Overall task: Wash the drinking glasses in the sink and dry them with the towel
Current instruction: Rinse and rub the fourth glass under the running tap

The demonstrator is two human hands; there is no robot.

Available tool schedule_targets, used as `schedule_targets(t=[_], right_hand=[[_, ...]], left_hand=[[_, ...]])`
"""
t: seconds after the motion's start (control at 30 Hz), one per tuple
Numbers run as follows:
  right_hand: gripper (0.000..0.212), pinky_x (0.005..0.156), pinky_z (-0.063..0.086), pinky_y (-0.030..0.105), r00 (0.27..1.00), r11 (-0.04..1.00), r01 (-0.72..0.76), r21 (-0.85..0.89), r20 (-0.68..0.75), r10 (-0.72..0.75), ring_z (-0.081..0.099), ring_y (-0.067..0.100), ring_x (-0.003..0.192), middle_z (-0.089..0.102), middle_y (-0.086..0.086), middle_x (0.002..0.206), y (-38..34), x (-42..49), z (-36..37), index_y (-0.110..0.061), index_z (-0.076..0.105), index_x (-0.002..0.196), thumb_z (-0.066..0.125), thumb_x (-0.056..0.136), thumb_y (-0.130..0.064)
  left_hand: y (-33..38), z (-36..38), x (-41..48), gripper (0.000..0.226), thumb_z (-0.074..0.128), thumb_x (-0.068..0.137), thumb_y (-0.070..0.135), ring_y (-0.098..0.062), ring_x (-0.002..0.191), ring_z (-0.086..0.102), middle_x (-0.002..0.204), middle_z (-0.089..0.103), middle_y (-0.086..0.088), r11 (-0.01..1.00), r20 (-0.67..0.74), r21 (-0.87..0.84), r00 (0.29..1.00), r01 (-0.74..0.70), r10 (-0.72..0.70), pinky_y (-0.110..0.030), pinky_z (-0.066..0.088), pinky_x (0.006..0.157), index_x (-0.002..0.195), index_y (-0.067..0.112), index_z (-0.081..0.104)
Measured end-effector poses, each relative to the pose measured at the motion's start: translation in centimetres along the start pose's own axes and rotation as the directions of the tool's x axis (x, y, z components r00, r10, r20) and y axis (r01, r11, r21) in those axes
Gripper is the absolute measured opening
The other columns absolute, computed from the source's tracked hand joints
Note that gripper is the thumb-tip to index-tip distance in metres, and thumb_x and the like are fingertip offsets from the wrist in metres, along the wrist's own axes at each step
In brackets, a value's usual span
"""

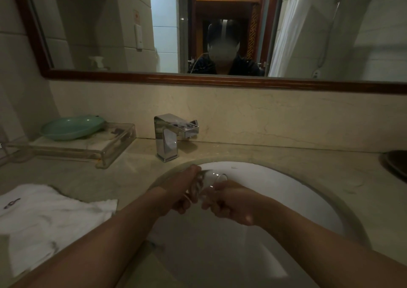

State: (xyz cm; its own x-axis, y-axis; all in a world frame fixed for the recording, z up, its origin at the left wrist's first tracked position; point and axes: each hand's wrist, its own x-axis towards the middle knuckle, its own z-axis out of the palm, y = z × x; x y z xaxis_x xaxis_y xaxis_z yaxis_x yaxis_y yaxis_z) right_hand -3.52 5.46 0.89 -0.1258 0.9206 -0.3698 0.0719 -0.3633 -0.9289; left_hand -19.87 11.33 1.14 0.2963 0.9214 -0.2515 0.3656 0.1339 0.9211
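Note:
A clear drinking glass (208, 183) is held over the white sink basin (297, 199), tilted with its mouth toward the far right. My left hand (182, 190) grips it from the left, fingers curled round its side. My right hand (229, 204) holds it from the right, near the rim, with fingers curled; whether any finger is inside the glass is unclear. A white towel (46, 219) lies crumpled on the counter to the left of the sink. The chrome faucet (169, 135) stands behind the basin; I see no clear stream of water.
A green dish (70, 127) sits on a clear acrylic tray (110, 148) at the back left. A dark round object (396, 163) lies at the right edge of the counter. A framed mirror (154, 77) hangs above the marble backsplash.

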Motion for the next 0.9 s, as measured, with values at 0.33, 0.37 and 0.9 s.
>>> schedule_targets(t=[0.33,0.37,0.9], right_hand=[[0.02,0.046,0.028,0.02,0.999,0.999,0.042,-0.014,-0.009,-0.042,0.047,0.009,0.052,0.061,0.007,0.074,0.9,0.2,0.3,-0.007,0.067,0.096,0.059,0.101,-0.024],[0.01,0.045,0.031,0.019,0.989,0.99,0.135,-0.046,-0.055,-0.137,0.051,0.01,0.052,0.065,0.008,0.075,0.7,0.1,0.5,-0.007,0.069,0.096,0.065,0.096,-0.016],[0.023,0.045,0.027,0.024,0.976,0.981,0.065,-0.184,-0.191,-0.101,0.042,0.014,0.045,0.062,0.012,0.064,1.0,0.9,0.6,-0.006,0.072,0.087,0.064,0.097,-0.025]], left_hand=[[0.3,0.2,-0.9,0.056,0.036,0.104,0.058,-0.017,0.046,0.045,0.066,0.061,-0.009,0.983,-0.02,0.102,0.988,-0.154,0.156,-0.022,0.034,0.045,0.092,0.016,0.07],[0.2,0.2,-0.7,0.059,0.035,0.103,0.057,-0.017,0.046,0.044,0.064,0.061,-0.009,0.988,-0.035,0.099,0.992,-0.119,0.123,-0.022,0.032,0.045,0.094,0.011,0.071],[-0.2,0.1,-0.2,0.067,0.034,0.099,0.065,-0.019,0.041,0.045,0.059,0.063,-0.013,0.996,-0.029,0.085,1.0,0.013,-0.011,-0.023,0.037,0.045,0.081,0.011,0.071]])
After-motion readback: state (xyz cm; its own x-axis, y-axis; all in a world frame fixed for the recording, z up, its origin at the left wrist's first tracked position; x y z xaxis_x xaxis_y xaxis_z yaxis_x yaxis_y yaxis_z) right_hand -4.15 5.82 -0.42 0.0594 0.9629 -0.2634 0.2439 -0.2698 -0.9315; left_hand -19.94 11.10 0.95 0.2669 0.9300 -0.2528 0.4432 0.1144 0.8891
